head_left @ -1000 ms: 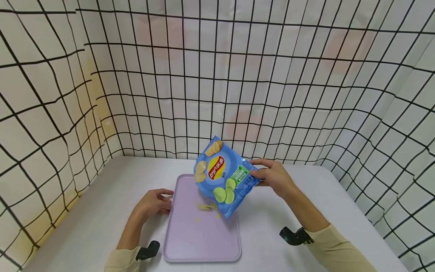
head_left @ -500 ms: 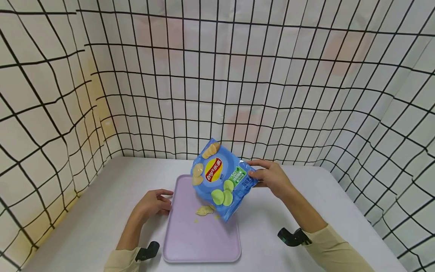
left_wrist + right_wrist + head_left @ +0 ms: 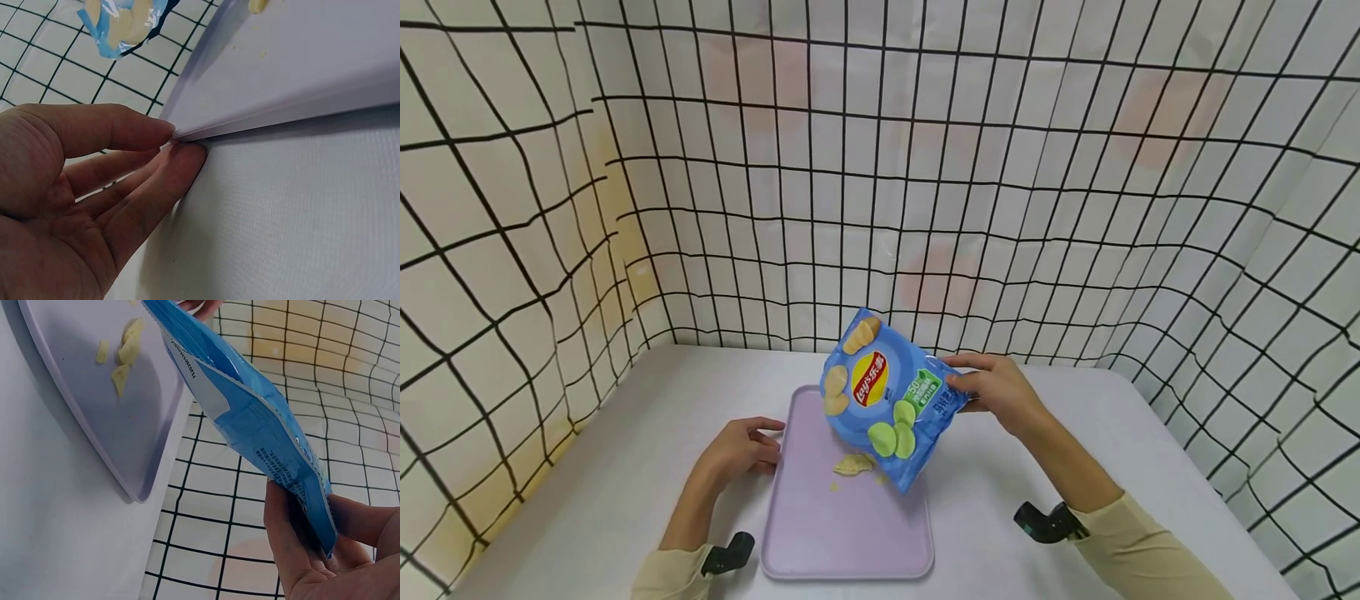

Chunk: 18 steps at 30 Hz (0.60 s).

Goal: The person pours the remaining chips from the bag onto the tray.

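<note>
Head view: at the left, the left hand (image 3: pixel 737 450) pinches the rim of the purple tray (image 3: pixel 846 533) lightly between thumb and fingertips, in the same place as a second ago. The tray lies flat on the white desk (image 3: pixel 1000 550). Near its middle, a small cluster of potato chips (image 3: pixel 853 464) rests with crumbs beside it, showing more fully than before. Above the tray's right side, the blue Lay's chip bag (image 3: pixel 887 375) hangs tilted, slightly lower and further left than it was. At the right, the right hand (image 3: pixel 1003 393) grips the bag's near corner, thumb and fingers closed around it.
</note>
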Motion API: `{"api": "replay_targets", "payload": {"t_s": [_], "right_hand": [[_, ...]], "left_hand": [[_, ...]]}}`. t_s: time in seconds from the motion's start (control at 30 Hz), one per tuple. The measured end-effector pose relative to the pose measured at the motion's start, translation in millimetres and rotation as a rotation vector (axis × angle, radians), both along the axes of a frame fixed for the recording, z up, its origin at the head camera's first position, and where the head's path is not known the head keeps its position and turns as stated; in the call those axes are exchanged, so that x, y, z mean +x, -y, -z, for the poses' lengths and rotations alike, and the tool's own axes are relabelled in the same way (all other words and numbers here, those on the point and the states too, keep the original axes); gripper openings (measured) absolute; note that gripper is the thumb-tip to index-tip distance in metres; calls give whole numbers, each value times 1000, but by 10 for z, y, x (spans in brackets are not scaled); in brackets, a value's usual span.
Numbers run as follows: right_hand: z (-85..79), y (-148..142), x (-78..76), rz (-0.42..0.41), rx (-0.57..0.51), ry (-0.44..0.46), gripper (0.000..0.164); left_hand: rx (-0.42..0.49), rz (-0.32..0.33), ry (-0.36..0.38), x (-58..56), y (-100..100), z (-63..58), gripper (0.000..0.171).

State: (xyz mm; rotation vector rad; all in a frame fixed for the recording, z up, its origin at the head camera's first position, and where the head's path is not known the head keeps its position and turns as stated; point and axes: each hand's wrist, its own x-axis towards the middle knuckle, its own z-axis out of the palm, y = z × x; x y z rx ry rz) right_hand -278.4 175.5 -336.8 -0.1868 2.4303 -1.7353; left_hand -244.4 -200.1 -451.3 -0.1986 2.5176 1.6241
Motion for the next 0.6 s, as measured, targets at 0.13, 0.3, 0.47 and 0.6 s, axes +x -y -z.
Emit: {"api": "replay_targets", "payload": {"t_s": [0.13, 0.3, 0.47, 0.6], "right_hand": [[-12, 9, 3, 17, 7, 4, 36], [-18, 30, 6, 26, 9, 11, 35], [-25, 51, 11, 37, 17, 14, 35], [-41, 63, 9, 49, 35, 21, 35]], "left_hand": [[-4, -2, 3, -3, -8, 6, 49], [-12, -4, -2, -10, -1, 24, 49], [-17, -11, 8, -10, 1, 31, 48], [-15, -12, 6, -12, 1, 35, 48]]}}
